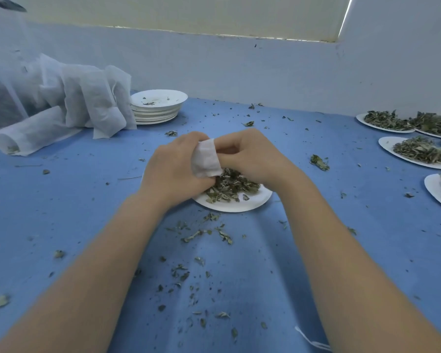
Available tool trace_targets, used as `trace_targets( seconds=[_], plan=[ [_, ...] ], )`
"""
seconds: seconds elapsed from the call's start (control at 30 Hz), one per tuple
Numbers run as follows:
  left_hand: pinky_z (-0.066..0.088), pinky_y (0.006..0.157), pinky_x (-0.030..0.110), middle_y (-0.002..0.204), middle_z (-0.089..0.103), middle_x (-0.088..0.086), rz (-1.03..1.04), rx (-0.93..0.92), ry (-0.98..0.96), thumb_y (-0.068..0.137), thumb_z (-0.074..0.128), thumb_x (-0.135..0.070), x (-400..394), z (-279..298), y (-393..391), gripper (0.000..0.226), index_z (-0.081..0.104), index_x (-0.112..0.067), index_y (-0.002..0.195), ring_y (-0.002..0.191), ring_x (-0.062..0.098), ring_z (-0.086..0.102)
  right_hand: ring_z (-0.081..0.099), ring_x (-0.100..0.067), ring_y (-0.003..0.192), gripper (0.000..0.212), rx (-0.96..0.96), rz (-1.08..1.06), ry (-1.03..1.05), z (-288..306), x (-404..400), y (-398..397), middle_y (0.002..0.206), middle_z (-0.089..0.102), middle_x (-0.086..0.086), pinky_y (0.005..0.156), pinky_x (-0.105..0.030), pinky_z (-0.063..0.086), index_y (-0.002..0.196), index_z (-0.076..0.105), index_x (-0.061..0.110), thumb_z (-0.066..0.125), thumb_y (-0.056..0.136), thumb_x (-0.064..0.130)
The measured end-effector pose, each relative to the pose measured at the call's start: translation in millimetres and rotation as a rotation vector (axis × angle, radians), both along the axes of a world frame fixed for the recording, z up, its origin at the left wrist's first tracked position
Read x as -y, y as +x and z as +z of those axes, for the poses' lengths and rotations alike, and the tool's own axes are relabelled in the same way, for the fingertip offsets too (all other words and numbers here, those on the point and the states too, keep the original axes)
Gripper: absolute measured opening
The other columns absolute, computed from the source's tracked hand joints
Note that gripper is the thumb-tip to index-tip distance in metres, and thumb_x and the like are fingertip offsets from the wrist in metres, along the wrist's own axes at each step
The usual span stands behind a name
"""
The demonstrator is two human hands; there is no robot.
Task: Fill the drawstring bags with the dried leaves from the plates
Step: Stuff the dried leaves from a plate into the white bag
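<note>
No legible text, label, brand, number or sign appears anywhere in the head view.
</note>
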State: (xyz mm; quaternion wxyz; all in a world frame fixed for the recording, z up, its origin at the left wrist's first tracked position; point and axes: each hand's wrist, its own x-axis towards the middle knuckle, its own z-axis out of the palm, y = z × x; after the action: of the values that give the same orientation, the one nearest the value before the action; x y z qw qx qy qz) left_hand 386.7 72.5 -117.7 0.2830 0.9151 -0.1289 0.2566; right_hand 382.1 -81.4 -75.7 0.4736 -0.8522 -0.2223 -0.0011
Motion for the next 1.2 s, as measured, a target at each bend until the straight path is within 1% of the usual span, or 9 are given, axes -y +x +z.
trace_targets(
  seconds=[0.1,0.2,0.33,0.4,0.5,0.7,1.0,1.13,1.2],
  plan=[
    [0.032,0.069,0.027,0.101,0.061,-0.001,0.042,0.008,0.036,0.065,0.072,-0.029,-7.2,2.2,0.9,0.053,0.053,-0.023,0.114,0.091,0.026,0.055,0.065,0.003,0.077,0.013,0.034,-0.125,0.150,0.9,13.0,5.3,0.081,0.072,0.012,0.070,-0.015,0.052,0.086,0.074,0.025,0.071,0.080,0.014],
    [0.030,0.071,0.027,0.104,0.059,-0.005,0.084,-0.027,-0.017,0.068,0.071,-0.030,-14.9,2.2,2.2,0.053,0.051,-0.026,0.117,0.095,0.023,0.052,0.059,-0.002,0.083,0.021,0.127,-0.289,-0.210,-5.0,15.4,13.9,0.097,0.067,0.011,0.077,-0.018,0.045,0.104,0.070,0.028,0.066,0.083,0.026],
    [0.032,0.073,0.026,0.095,0.051,-0.011,0.097,-0.044,-0.100,0.069,0.071,-0.032,-22.5,-0.1,3.1,0.050,0.052,-0.028,0.116,0.086,0.014,0.044,0.049,-0.011,0.102,0.043,0.087,-0.200,-0.521,-18.1,2.9,14.8,0.121,0.053,0.004,0.077,-0.022,0.037,0.126,0.056,0.030,0.061,0.084,0.039],
    [0.033,0.072,0.027,0.094,0.052,-0.010,0.091,-0.050,-0.118,0.068,0.070,-0.031,-23.4,-1.1,3.0,0.049,0.052,-0.028,0.114,0.086,0.014,0.045,0.047,-0.012,0.092,0.044,0.137,-0.183,-0.593,-21.1,-2.2,13.5,0.111,0.053,0.001,0.068,-0.024,0.040,0.122,0.059,0.025,0.063,0.082,0.045],
    [0.034,0.072,0.027,0.095,0.053,-0.011,0.074,-0.067,-0.131,0.067,0.069,-0.032,-23.3,-1.8,1.9,0.049,0.052,-0.029,0.113,0.086,0.014,0.045,0.055,-0.018,0.089,0.035,0.211,-0.188,-0.679,-21.6,-4.3,14.5,0.101,0.064,-0.005,0.071,-0.029,0.046,0.105,0.067,0.012,0.063,0.086,0.040],
    [0.034,0.071,0.028,0.096,0.052,-0.009,0.081,-0.090,-0.128,0.068,0.069,-0.030,-23.2,-1.3,0.7,0.052,0.051,-0.028,0.116,0.085,0.016,0.045,0.063,-0.026,0.086,0.025,0.227,-0.212,-0.658,-19.6,0.3,15.5,0.090,0.070,-0.012,0.073,-0.034,0.052,0.095,0.071,0.007,0.060,0.090,0.029],
    [0.039,0.073,0.030,0.098,0.055,-0.006,0.070,-0.093,-0.112,0.068,0.069,-0.029,-23.6,-1.7,-0.1,0.053,0.051,-0.025,0.118,0.086,0.018,0.046,0.052,-0.003,0.072,0.016,0.193,-0.291,-0.396,-2.3,22.3,16.6,0.070,0.055,0.018,0.059,-0.017,0.037,0.101,0.072,0.025,0.065,0.087,0.031],
    [0.034,0.073,0.028,0.098,0.053,-0.008,0.099,-0.094,-0.112,0.069,0.068,-0.029,-26.0,-1.4,0.9,0.053,0.051,-0.027,0.119,0.087,0.016,0.045,0.053,-0.011,0.104,0.045,0.092,-0.148,-0.595,-10.2,5.2,12.5,0.116,0.061,0.008,0.076,-0.020,0.038,0.128,0.056,0.023,0.063,0.086,0.036],
    [0.034,0.073,0.028,0.098,0.053,-0.008,0.115,-0.091,-0.119,0.070,0.068,-0.029,-28.3,-0.8,1.9,0.050,0.050,-0.027,0.117,0.088,0.017,0.045,0.051,-0.015,0.106,0.050,0.084,-0.123,-0.664,-13.8,-3.8,10.1,0.124,0.057,0.002,0.075,-0.023,0.038,0.132,0.051,0.021,0.060,0.086,0.040]
  ],
)
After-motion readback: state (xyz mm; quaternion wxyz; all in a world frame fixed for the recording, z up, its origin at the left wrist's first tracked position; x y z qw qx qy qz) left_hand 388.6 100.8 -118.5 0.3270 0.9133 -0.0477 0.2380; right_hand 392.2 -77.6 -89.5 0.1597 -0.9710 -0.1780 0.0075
